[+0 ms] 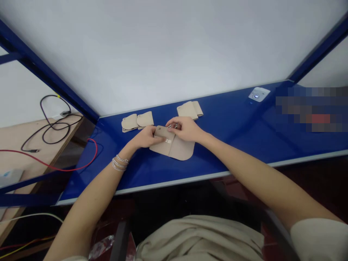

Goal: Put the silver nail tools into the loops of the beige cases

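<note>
- Work item: a beige, felt-like folded pouch with a rounded lower edge (174, 146) lies flat on the table, between both hands, with its flap folded over.
- Fastening details: a small round snap stud (158, 128) sits at the upper left corner of the pouch. A small white label (168, 141) sits near its centre.
- Left hand (145, 137): the fingers are closed and grip the upper left part of the pouch, beside the snap stud. Thin silver chain bracelets (119, 164) encircle the wrist.
- Right hand (185, 129): the fingers are curled and pinched together at the upper edge of the pouch. The fingertips (170, 125) hold a small shiny item that is too small to identify.
- Support surface: a glossy blue table with a pale edge strip (231, 145) carries all the items.
- Nearby items: a pair of beige felt-like pieces (137, 121) lies above the left hand. A folded stack of beige felt-like pieces (189, 110) lies above the right hand.
- Peripheral items: a white square device with a lit blue button (259, 94) sits at the far table edge. A black cable (51, 121) lies on a wooden table at left, and a red cable (73, 165) crosses toward the blue table.
</note>
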Action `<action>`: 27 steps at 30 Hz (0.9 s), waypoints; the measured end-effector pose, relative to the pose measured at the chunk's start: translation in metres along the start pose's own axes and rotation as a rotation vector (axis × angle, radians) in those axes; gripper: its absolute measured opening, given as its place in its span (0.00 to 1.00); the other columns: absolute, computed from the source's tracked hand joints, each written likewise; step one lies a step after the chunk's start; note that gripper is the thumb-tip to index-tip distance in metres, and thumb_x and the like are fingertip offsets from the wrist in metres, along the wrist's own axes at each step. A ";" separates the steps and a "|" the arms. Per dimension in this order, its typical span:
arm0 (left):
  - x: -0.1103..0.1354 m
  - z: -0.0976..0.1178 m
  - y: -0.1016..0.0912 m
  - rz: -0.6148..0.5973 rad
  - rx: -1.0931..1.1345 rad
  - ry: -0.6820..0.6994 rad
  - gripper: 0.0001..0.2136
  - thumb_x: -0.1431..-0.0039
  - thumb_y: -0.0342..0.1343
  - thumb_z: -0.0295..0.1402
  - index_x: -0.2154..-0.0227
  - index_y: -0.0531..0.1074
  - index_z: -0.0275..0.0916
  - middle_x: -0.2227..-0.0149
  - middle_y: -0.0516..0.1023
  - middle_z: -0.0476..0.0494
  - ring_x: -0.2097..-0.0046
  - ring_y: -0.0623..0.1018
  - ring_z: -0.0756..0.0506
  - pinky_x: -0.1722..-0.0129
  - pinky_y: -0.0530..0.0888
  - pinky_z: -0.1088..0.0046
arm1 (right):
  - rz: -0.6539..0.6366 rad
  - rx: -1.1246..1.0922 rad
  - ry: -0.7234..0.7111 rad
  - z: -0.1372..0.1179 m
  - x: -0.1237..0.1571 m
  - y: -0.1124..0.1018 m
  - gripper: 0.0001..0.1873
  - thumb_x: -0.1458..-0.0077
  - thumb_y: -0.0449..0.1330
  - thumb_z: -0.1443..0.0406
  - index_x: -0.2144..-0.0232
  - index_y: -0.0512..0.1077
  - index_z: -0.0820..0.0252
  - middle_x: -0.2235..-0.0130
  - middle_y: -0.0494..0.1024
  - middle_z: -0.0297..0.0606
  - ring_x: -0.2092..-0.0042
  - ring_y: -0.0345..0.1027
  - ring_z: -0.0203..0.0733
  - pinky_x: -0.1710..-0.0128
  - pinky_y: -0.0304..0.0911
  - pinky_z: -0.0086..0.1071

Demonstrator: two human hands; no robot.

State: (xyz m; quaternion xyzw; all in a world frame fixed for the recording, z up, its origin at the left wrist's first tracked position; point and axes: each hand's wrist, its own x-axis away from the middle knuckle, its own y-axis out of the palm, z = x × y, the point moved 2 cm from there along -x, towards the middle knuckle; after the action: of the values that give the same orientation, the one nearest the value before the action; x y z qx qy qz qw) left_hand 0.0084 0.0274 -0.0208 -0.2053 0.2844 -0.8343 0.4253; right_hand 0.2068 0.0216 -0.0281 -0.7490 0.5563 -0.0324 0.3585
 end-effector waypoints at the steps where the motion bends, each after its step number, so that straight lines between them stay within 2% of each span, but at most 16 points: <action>1: 0.000 0.001 0.000 0.002 0.002 -0.008 0.12 0.51 0.63 0.38 0.71 0.73 0.32 0.78 0.68 0.53 0.77 0.64 0.54 0.80 0.61 0.80 | -0.004 -0.001 0.001 0.000 0.000 0.000 0.12 0.47 0.62 0.63 0.61 0.79 0.63 0.69 0.77 0.37 0.75 0.59 0.31 0.70 0.59 0.30; 5: 0.001 0.002 0.000 -0.009 0.012 -0.043 0.13 0.54 0.65 0.38 0.74 0.72 0.33 0.80 0.66 0.53 0.78 0.62 0.55 0.81 0.60 0.80 | -0.018 0.005 -0.002 -0.001 0.001 0.001 0.12 0.47 0.62 0.64 0.61 0.79 0.64 0.68 0.77 0.37 0.74 0.60 0.31 0.69 0.58 0.30; 16: 0.000 0.003 -0.001 -0.024 -0.008 -0.024 0.13 0.54 0.65 0.38 0.74 0.73 0.32 0.79 0.67 0.54 0.77 0.62 0.55 0.79 0.61 0.80 | -0.017 -0.011 -0.006 0.002 0.000 0.003 0.12 0.47 0.62 0.63 0.61 0.79 0.63 0.69 0.77 0.37 0.74 0.60 0.31 0.69 0.58 0.29; 22: 0.000 0.003 0.000 -0.043 -0.024 -0.004 0.14 0.54 0.65 0.39 0.73 0.74 0.32 0.77 0.70 0.52 0.76 0.66 0.53 0.78 0.64 0.79 | -0.017 -0.018 -0.008 0.002 0.000 0.002 0.12 0.48 0.62 0.64 0.61 0.78 0.63 0.69 0.77 0.36 0.74 0.60 0.31 0.70 0.58 0.29; 27: -0.001 0.000 -0.001 -0.064 -0.064 0.001 0.17 0.54 0.65 0.41 0.67 0.76 0.31 0.73 0.75 0.48 0.72 0.71 0.49 0.74 0.68 0.77 | -0.022 -0.012 -0.011 0.001 0.000 0.002 0.12 0.47 0.62 0.64 0.61 0.78 0.64 0.69 0.77 0.37 0.74 0.61 0.31 0.70 0.58 0.30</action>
State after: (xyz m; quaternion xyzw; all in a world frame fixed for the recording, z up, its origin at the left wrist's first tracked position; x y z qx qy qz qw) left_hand 0.0080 0.0284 -0.0205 -0.2271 0.3043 -0.8382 0.3915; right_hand 0.2060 0.0218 -0.0300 -0.7575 0.5462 -0.0289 0.3564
